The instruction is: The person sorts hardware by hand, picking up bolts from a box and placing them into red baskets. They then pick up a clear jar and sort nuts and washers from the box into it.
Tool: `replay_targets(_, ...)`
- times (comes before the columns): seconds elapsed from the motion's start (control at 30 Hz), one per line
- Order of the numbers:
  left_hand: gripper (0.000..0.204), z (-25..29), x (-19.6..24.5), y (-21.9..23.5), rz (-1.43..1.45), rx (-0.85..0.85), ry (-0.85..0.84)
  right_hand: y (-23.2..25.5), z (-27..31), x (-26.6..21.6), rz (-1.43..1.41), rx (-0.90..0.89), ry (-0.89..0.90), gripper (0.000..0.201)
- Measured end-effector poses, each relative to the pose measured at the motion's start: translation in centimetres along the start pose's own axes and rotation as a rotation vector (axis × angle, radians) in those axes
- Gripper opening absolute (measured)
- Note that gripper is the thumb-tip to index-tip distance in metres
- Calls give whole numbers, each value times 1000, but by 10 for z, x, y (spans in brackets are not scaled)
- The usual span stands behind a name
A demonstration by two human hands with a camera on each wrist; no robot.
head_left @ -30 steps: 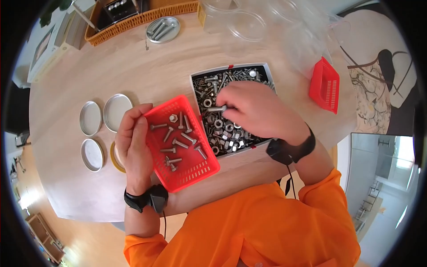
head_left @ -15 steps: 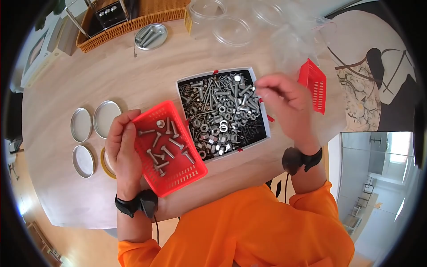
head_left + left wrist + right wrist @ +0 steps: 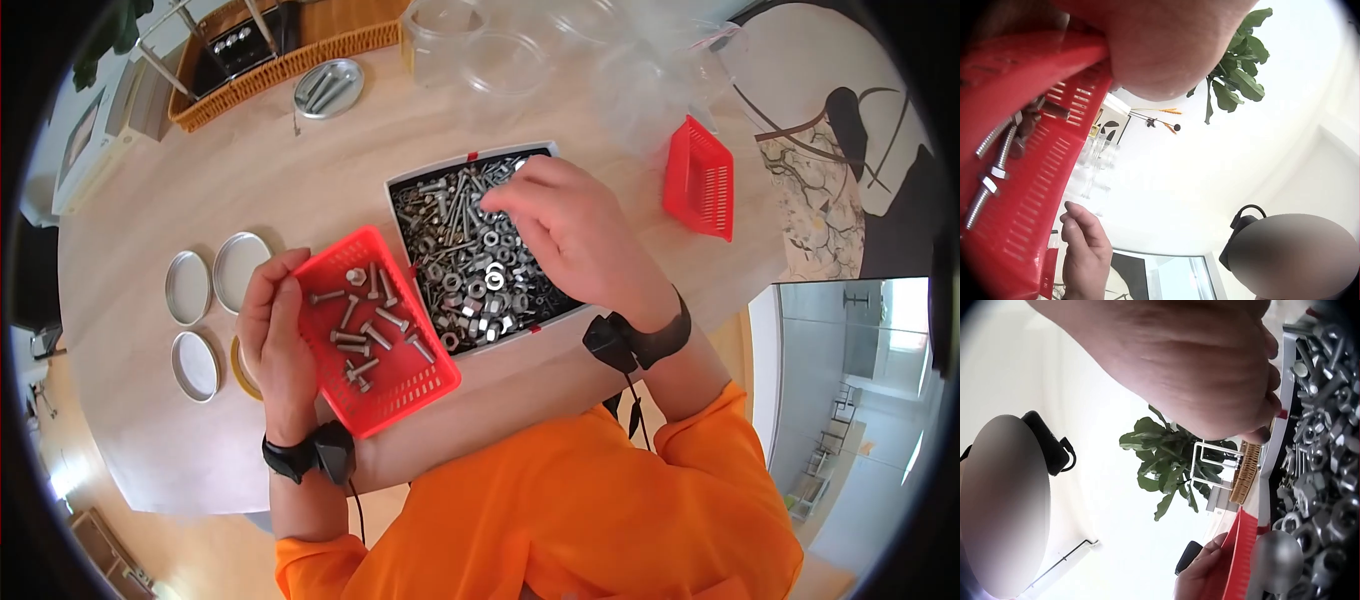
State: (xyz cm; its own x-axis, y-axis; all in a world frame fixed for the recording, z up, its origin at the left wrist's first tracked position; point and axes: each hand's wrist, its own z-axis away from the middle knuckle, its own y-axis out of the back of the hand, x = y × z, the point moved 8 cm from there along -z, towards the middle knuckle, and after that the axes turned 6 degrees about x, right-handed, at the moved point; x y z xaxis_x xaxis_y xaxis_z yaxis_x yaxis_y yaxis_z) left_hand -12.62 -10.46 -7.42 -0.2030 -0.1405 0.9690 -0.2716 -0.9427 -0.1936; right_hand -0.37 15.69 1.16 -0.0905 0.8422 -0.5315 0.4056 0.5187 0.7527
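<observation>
At the left, my left hand grips the long side of a red plastic basket, thumb over the rim. Several silver hex bolts lie on the basket's floor. Beside it stands a white-rimmed box full of mixed bolts, nuts and screws. My right hand hovers over the far right part of this box, palm down, its fingers loosely bent. Nothing shows between thumb and fingertips in the left wrist view.
Round metal lids sit left of the basket. At the back are a metal dish with large bolts, a wicker tray and clear plastic containers. Another red basket stands at the right.
My right hand held a bolt over the box, then swung off to its right, and is now back above it. One more bolt lies in the basket; my left hand keeps its grip.
</observation>
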Motion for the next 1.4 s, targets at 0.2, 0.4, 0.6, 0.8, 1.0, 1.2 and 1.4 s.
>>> replay_targets(0.2, 26, -1, 1, -2, -1, -16, 2, -22, 20, -23, 41, -155, 140, 25)
replay_targets(0.4, 26, 0, 1, -2, -20, -15, 4, 38, 35, 12, -65, 168, -175, 20)
replay_targets(0.6, 25, -3, 1, 4, -153, -19, -73, 57, 80, 77, -221, 333, -473, 19)
replay_targets(0.8, 30, 17, 62, 17, -469, 145, -430, 47, 87, 117, -491, 325, -625, 20)
replay_targets(1.0, 18, 72, 47, 30, -486, 41, -14, 27, 82, 149, -602, 190, -679, 20)
replay_targets(1.2, 19, 85, 18, 3, -592, 76, 46, 22, 90, 148, -616, 212, -628, 17)
replay_targets(1.4, 15, 79, 7, 21, -480, 98, 90, 19, 91, 149, -785, 142, -622, 16)
